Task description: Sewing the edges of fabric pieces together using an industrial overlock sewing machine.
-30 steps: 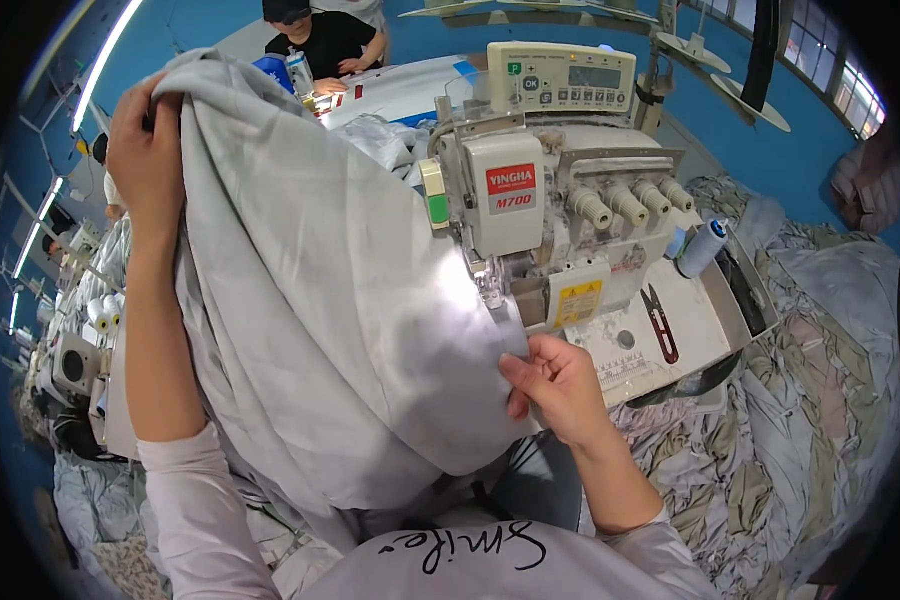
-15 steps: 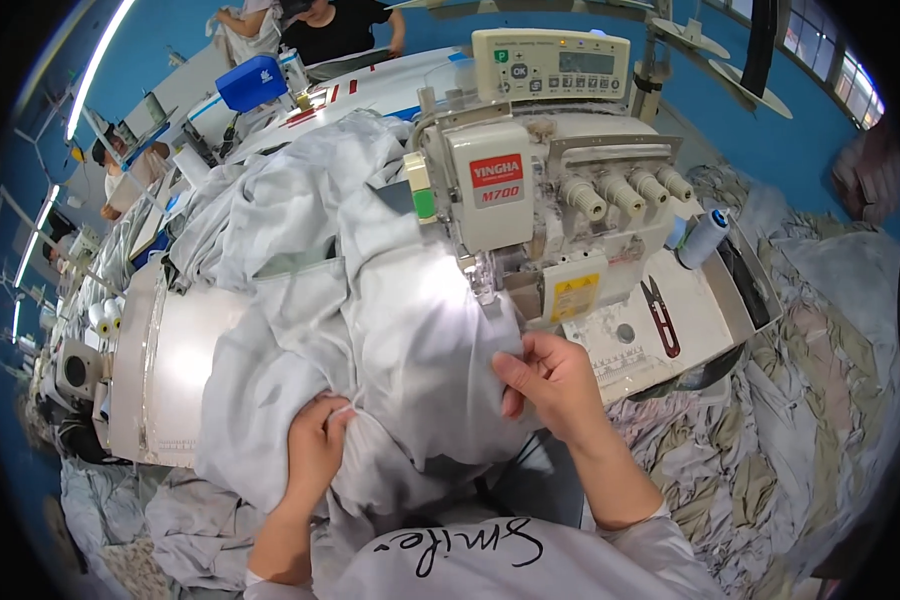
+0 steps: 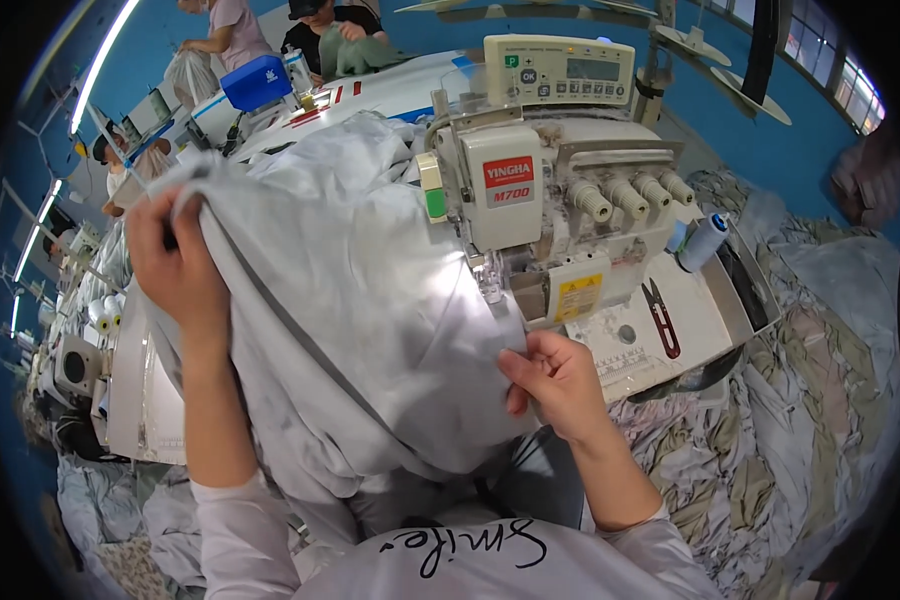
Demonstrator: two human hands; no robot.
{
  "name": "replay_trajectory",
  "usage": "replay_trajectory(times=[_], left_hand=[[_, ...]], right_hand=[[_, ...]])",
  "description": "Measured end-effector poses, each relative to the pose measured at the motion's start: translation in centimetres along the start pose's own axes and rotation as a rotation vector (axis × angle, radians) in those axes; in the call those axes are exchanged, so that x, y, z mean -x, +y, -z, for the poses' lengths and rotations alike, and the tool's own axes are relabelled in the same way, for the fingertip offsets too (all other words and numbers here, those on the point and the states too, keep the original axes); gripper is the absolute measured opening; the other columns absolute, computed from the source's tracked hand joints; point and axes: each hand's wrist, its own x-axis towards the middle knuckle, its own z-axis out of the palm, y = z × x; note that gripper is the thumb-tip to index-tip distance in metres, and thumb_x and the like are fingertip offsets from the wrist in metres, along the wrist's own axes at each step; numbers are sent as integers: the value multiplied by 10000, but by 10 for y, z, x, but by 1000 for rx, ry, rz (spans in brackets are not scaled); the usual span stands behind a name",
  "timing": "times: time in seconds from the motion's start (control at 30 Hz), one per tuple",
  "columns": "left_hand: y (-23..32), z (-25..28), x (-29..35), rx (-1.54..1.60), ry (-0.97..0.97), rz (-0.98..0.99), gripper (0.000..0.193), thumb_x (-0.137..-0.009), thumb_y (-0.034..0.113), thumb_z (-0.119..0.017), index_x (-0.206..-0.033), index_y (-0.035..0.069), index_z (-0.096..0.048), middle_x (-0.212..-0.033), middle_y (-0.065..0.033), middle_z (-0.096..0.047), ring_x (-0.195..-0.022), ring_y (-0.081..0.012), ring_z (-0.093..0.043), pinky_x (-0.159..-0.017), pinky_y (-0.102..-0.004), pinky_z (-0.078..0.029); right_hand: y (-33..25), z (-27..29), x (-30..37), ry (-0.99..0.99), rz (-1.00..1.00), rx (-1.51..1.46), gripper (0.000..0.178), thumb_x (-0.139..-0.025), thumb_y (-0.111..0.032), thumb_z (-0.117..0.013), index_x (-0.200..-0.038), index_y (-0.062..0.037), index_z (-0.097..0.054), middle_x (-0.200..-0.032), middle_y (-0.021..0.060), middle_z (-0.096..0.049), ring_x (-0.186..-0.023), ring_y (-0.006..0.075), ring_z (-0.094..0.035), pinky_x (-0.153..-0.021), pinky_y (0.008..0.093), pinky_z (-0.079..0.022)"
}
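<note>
A large piece of pale grey fabric spreads over the sewing machine's table and hangs down toward my lap. Raised at the left, my left hand grips a bunched part of it, so the cloth falls in long folds. My right hand pinches the fabric's right edge between thumb and fingers, just below the needle area. The overlock sewing machine is white, and its lamp lights the cloth at the presser foot. The fabric's edge runs up to that foot; the needle itself is too small to make out.
Red-handled thread snips and a blue thread cone sit on the machine's right side. A control panel tops the machine. Heaped garments lie at the right. Behind, a person handles green cloth at a white table.
My left hand has moved up and to the left, lifting the fabric with it and smoothing out the bunched folds. The right hand stays almost in place. A person behind now holds green cloth.
</note>
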Motion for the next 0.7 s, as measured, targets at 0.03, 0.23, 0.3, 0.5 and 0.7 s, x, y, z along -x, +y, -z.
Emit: replay_trajectory(times=[0.03,0.23,0.3,0.5,0.7], left_hand=[[-10,-3,-13,38,-27,70,76,-807,97,-618,-847,32,-615,-792,-45,-543,-694,-162,-514,-631,-248,-407],[-42,-30,-74,9,-62,-8,155,-825,177,-615,-883,36,-642,-882,-82,-604,-765,-195,-571,-711,-283,-445],[-68,-33,-69,-130,-195,-44,180,-815,191,-625,-888,28,-644,-884,-97,-606,-804,-221,-571,-745,-310,-441],[-18,32,78,196,-1044,-37,657,-610,269,-802,-1149,36,-506,-1315,-173,-415,-1274,-354,-301,-1043,-437,-243],[44,100,136,-71,-1044,175,193,-716,42,-663,-890,6,-588,-884,-104,-604,-687,-255,-586,-624,-325,-447]], right_hand=[[0,0,0,-1,0,1,189,-828,-147,-653,-771,-13,-531,-569,7,-535,-442,89,-544,-411,199,-431],[0,0,0,-27,5,-33,169,-823,-140,-654,-777,-18,-547,-571,1,-544,-431,78,-531,-407,190,-418],[-1,0,0,-45,-5,-46,169,-823,-145,-655,-779,-19,-553,-575,2,-547,-439,73,-532,-414,188,-419],[0,6,-3,-25,-33,-37,170,-824,-144,-653,-781,-17,-549,-591,14,-554,-455,78,-539,-425,190,-425],[-3,2,-2,-54,-40,-54,167,-824,-138,-652,-793,-12,-548,-617,20,-556,-451,87,-541,-420,202,-431]])
